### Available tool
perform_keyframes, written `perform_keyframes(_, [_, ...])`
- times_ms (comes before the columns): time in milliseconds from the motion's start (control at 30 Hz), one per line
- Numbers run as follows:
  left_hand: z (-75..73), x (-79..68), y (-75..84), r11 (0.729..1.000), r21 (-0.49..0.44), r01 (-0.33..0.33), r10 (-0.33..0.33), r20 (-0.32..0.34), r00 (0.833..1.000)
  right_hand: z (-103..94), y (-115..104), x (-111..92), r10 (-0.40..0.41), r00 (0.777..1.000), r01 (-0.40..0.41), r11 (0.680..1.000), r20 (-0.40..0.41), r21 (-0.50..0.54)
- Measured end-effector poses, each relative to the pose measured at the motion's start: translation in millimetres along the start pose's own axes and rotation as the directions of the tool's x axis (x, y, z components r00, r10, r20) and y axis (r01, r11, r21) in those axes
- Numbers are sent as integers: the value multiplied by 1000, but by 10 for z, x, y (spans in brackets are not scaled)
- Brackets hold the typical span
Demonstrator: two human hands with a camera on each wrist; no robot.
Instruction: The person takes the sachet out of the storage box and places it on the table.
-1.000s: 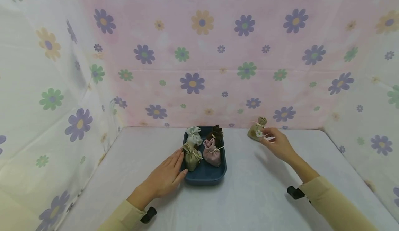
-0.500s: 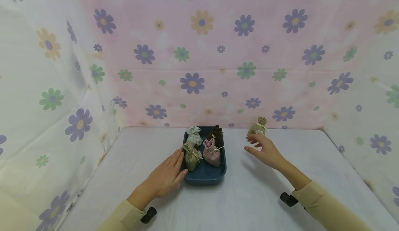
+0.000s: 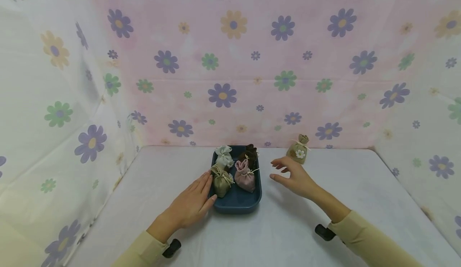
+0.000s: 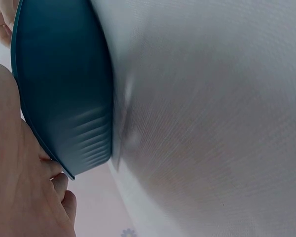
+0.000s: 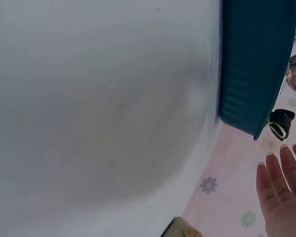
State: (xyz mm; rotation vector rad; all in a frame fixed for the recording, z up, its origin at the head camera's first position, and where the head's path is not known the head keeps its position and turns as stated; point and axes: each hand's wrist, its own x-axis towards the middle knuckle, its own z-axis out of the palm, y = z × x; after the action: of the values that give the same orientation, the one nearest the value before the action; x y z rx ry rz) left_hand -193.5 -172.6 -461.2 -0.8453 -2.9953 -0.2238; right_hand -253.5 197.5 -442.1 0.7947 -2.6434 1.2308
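Observation:
A dark blue tray [image 3: 235,207] holds several small drawstring pouches: a pale mint pouch [image 3: 224,157], a dark brown pouch [image 3: 251,155], an olive pouch [image 3: 222,185] and a pink pouch [image 3: 245,179]. My left hand [image 3: 189,205] lies with straight fingers along the tray's left rim; the left wrist view shows its fingers at the rim above the tray wall [image 4: 64,84]. Between the tray and a green pouch [image 3: 297,151] with a white flower, my right hand [image 3: 297,179] hovers with loosely bent fingers, holding nothing. That pouch stands upright at the back right.
A white cloth covers the table [image 3: 144,187]. Right behind its back edge hangs a pink flowered curtain [image 3: 194,95], with pale flowered sheets [image 3: 47,147] at both sides. A black wrist camera [image 3: 325,232] sits under the right sleeve.
My right hand has let go of the green pouch at the back right and moved left toward the tray. The left hand and the tray have stayed in place.

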Motion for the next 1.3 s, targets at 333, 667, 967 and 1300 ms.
perform_keyframes(333, [-4, 1, 13, 1000, -1, 2, -2, -7, 1000, 167, -149, 148, -37, 999, 35, 998, 35, 43])
perform_keyframes(667, [-7, 5, 12, 1000, -13, 5, -5, -10, 1000, 341, -246, 272, -67, 997, 67, 998, 40, 6])
perform_keyframes(967, [-5, 12, 22, 1000, -3, 18, -18, 28, 999, 490, -343, 376, -30, 998, 29, 999, 55, 23])
perform_keyframes(1300, [-8, 6, 16, 1000, -8, 23, -23, 29, 999, 590, -387, 450, 8, 996, -8, 1000, 86, 2])
